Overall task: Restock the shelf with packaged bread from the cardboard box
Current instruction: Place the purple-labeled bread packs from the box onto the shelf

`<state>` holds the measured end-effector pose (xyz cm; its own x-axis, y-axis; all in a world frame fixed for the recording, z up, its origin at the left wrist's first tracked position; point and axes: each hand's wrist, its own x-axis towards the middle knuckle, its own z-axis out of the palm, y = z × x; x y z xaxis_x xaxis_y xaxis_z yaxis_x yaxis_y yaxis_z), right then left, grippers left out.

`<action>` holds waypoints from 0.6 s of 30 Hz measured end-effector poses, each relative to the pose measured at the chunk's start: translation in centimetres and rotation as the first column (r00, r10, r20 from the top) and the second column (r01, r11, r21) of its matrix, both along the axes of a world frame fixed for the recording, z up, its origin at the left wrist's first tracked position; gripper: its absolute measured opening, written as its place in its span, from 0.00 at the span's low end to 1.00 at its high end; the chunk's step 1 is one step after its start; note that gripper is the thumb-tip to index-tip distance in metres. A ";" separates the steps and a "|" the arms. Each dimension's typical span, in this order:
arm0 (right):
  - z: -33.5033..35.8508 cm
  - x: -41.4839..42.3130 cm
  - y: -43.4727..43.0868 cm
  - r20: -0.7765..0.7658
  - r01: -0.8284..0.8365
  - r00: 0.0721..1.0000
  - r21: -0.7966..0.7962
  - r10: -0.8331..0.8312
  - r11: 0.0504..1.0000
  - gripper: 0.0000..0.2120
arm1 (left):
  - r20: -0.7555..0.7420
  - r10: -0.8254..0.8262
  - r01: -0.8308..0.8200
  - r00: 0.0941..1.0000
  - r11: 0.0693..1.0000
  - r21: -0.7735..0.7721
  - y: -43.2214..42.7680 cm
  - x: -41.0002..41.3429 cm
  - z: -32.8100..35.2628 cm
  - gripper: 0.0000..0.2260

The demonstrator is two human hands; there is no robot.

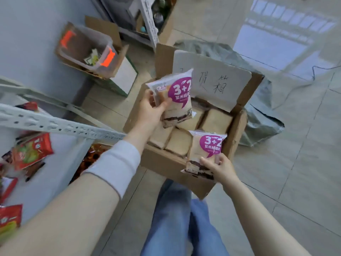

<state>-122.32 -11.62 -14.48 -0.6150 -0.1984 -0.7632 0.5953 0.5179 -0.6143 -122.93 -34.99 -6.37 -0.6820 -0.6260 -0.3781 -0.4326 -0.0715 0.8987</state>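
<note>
An open cardboard box point(162, 161) stands on the floor in front of me with several bread packs point(215, 120) lying inside. My left hand point(150, 110) holds one bread pack point(177, 100) with a purple "3+2" label, raised above the box's left side. My right hand point(220, 167) grips a second bread pack point(204, 152) of the same kind over the box's near right corner. The white metal shelf point(55, 124) is at my left, below my left forearm.
Red snack bags point(31, 150) lie on the shelf's lower board. A clear plastic bin point(86, 50) sits in another carton by the wall. A grey sack point(262, 115) lies behind the box. Tiled floor stretches to the right. My jeans-clad legs point(175, 218) are below the box.
</note>
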 end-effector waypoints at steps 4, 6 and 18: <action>8.1 2.7 -1.2 -0.052 -0.165 0.986 -0.149 0.159 0.975 0.12 | -0.117 0.206 -0.204 0.972 0.978 0.035 -2.3 10.1 10.4 0.12; 13.3 4.5 -2.8 -0.105 -0.293 0.955 -0.213 0.277 0.932 0.13 | -0.167 0.290 -0.287 0.943 0.957 0.038 -3.3 15.5 15.7 0.14; 37.2 19.2 -24.6 -0.454 -0.770 0.612 -0.528 0.647 0.359 0.14 | -0.454 0.601 -0.719 0.658 0.679 -0.144 -14.1 44.7 36.3 0.09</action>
